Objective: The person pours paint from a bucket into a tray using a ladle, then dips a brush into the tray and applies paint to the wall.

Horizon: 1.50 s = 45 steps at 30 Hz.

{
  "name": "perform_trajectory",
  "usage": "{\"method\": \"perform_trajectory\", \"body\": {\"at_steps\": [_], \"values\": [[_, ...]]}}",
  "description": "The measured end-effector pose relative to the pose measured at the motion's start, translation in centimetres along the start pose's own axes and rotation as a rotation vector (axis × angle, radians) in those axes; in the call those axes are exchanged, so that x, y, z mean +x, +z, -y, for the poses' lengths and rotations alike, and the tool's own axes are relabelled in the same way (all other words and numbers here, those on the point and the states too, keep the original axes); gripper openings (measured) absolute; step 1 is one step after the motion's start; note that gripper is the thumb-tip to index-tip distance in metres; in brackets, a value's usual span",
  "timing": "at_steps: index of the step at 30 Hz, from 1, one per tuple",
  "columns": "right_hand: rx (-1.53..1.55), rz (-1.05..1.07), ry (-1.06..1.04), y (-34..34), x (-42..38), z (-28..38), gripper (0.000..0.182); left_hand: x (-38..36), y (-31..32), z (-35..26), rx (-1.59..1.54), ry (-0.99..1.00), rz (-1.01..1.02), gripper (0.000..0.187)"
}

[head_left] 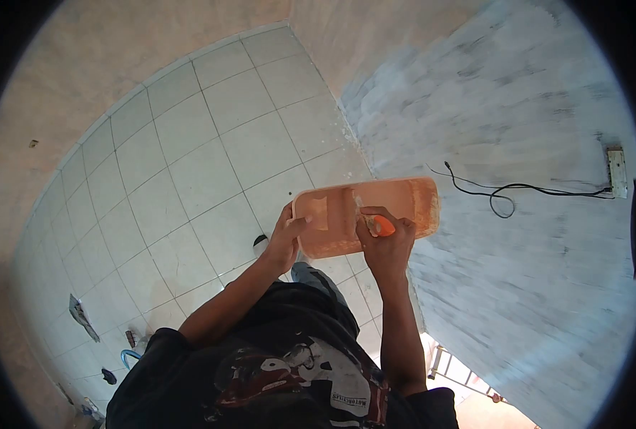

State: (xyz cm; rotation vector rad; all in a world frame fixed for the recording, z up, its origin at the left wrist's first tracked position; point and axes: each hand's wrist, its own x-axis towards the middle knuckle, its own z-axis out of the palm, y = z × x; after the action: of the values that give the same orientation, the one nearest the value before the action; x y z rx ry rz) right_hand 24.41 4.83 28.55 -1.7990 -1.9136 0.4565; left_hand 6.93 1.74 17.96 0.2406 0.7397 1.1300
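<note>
An orange rectangular tray (332, 247) is held out in front of my body, above the tiled floor and beside the wall. My left hand (285, 239) grips its left end, with the thumb over the rim. Over the tray's middle, my right hand (387, 243) is closed around the orange handle of a tool (384, 226). The tool's blade is mostly hidden by the fingers and seems to touch the tray's inside. Pale smears of material coat the tray, most thickly at its right end.
To the right rises a wall (518, 250) with grey-white patches. A black cable (504, 194) hangs from a wall box (617, 172). On the tiled floor (182, 179) at lower left lie a flat tool (82, 315) and small items. A ladder-like frame (465, 373) stands at lower right.
</note>
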Motion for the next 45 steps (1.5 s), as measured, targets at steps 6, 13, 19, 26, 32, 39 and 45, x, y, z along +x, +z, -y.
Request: {"method": "perform_trajectory", "body": {"at_steps": [6,13,19,26,32,39,45], "values": [[-0.053,-0.014,-0.069,-0.7,0.3,-0.4,0.012,0.0,-0.3,0.3,0.040,0.020,-0.030,0.079],[-0.076,-0.029,-0.111,-1.4,0.3,-1.2,0.012,0.2,0.5,0.1,0.129,0.001,-0.101,0.085],[-0.214,-0.178,-0.188,-3.8,-0.2,-2.2,0.014,0.9,1.2,-1.0,0.266,-0.015,-0.147,0.091],[-0.361,-0.162,-0.175,-2.0,0.6,-4.0,0.011,1.2,1.5,-0.2,0.186,-0.018,-0.119,0.087],[-0.342,-0.154,-0.223,0.1,-0.3,-3.4,0.009,1.2,2.1,-0.2,0.194,-0.016,-0.104,0.085],[-0.061,-0.062,-0.212,-1.7,-1.4,0.3,0.013,1.5,0.8,0.2,0.187,0.006,-0.098,0.086],[0.049,-0.046,-0.061,-2.2,-0.3,-2.3,0.015,1.4,1.2,-0.2,0.147,0.010,-0.033,0.081]]}}
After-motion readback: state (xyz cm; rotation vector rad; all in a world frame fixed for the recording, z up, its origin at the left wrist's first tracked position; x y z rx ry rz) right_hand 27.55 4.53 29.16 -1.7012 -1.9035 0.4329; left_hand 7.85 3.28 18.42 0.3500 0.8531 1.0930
